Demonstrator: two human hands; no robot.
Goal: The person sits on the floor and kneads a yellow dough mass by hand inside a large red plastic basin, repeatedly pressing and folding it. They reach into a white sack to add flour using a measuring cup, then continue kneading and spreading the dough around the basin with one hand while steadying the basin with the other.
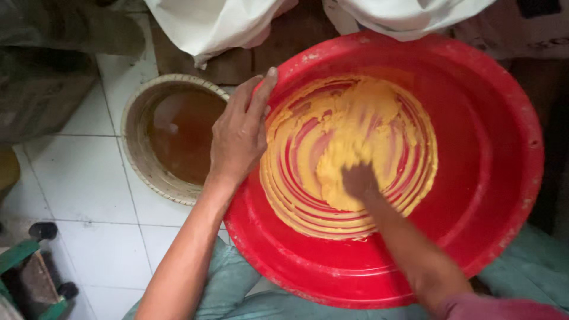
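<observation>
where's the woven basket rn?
Head view, left of centre: the woven basket sits on the white tiled floor, right beside the red basin, just left of the left hand gripping the basin's rim.

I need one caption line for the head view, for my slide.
Left hand grips the red basin rim while the blurred right hand works yellow dough inside.
</observation>
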